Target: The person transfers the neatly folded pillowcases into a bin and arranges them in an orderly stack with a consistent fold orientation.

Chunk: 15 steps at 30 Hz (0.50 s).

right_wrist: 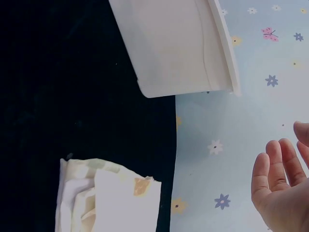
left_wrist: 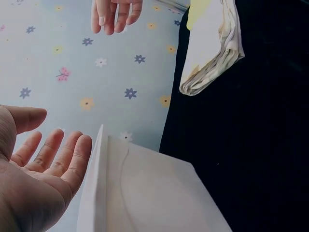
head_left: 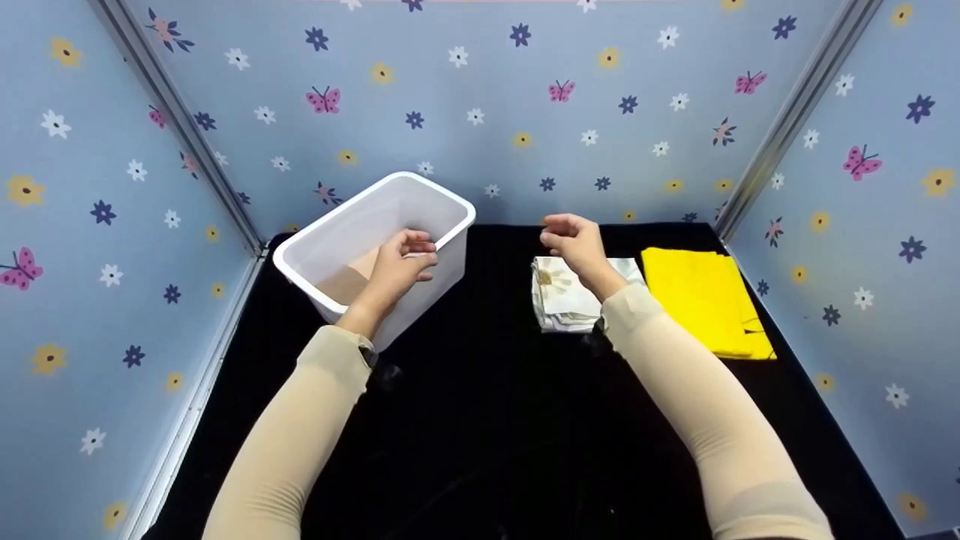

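A white plastic bin (head_left: 444, 281) stands on the left of the black surface, a flat tan-brown piece (head_left: 339, 286) lying inside it. My left hand (head_left: 397, 268) hovers over the bin's right side, holding nothing; in the left wrist view its loosely bent fingers (left_wrist: 72, 162) are spread beside the bin's rim. To the right is a folded white cloth with a flower print (head_left: 564, 295), its layers stacked. Above the back of that cloth hangs my right hand (head_left: 576, 244), fingers relaxed and palm turned inward, also with nothing in it.
A folded bright yellow cloth (head_left: 694, 300) lies right of the flowered one, near the right edge. Black fabric (head_left: 480, 420) covers the tabletop. Blue panels with flowers and butterflies (head_left: 480, 97) wall in the back and both sides, with metal posts at the corners.
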### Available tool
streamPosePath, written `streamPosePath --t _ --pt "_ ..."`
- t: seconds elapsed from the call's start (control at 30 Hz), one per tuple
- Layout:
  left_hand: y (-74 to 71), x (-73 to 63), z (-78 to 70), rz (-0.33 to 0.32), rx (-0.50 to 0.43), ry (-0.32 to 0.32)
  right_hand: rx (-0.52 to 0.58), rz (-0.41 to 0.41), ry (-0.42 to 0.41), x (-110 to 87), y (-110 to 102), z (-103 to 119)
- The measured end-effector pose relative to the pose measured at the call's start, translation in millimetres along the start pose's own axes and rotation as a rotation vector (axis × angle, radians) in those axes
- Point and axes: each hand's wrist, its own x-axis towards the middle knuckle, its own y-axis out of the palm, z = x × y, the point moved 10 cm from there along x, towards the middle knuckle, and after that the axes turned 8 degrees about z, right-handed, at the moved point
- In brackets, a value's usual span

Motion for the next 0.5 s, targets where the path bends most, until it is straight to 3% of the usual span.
streamPosePath --t 0.5 --pt "29.0 -1.8 30.4 0.037 -0.037 -0.022 0.017 -0.034 0.042 -13.8 -25.2 -28.8"
